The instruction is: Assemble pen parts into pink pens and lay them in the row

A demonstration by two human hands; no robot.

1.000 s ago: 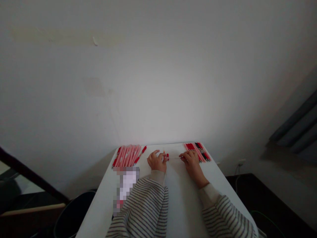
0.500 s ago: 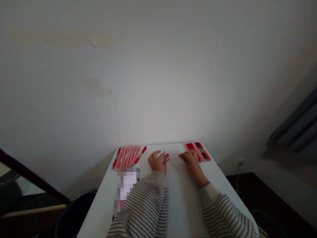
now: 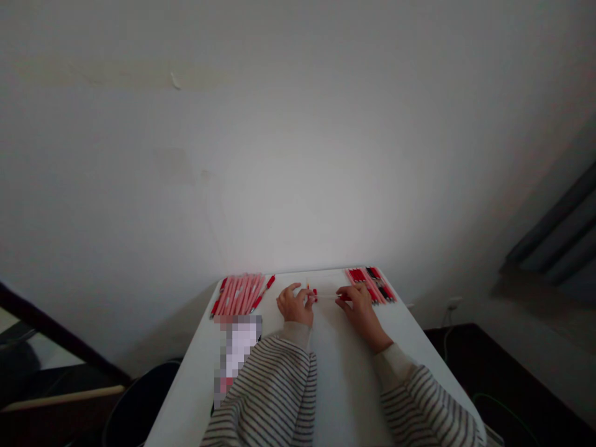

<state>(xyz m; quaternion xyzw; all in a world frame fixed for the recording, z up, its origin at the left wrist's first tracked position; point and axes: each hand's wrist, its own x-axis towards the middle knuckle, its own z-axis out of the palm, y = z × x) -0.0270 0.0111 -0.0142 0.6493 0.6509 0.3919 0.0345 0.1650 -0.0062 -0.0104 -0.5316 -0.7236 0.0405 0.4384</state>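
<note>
My left hand (image 3: 296, 307) is closed in a pinch on one end of a thin pale rod (image 3: 326, 296) that looks like a pen refill. My right hand (image 3: 357, 304) pinches a small red pen part (image 3: 344, 297) at the rod's other end. The rod spans the gap between both hands, just above the table. Beside my left fingertips lies a small red piece (image 3: 315, 291), partly hidden. A loose pile of pink pens (image 3: 239, 295) with red parts is left of my left hand. A neater row of red, pink and black pens (image 3: 372, 284) lies beyond my right hand.
A phone-like item (image 3: 239, 347), blurred out, lies at the left of the white table (image 3: 347, 397), partly under my left sleeve. The wall (image 3: 298, 186) rises right behind the table. A dark round bin (image 3: 139, 403) stands on the floor to the left.
More of the red part now shows at my right fingertips, and the pale rod is easier to see. My left hand has barely moved.
</note>
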